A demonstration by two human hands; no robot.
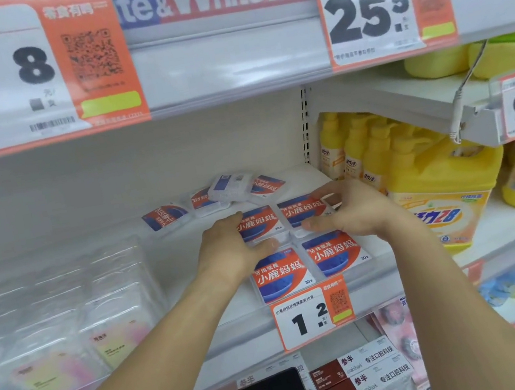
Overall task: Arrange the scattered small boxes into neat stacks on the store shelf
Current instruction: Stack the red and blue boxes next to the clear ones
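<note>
- The left hand [228, 243] lies on the rear-left floss box [259, 225], fingers curled over its left edge, thumb at its front edge.
- The right hand [349, 210] grips the rear-right floss box [302, 211], thumb in front, fingers over the back.
- Both boxes sit flat on the white shelf [189, 239], side by side, behind the two front floss boxes [307, 262].
- Further back, four loose boxes [215, 194] lie scattered, one atop the others.
- Yellow detergent jugs [444, 192] stand right.
</note>
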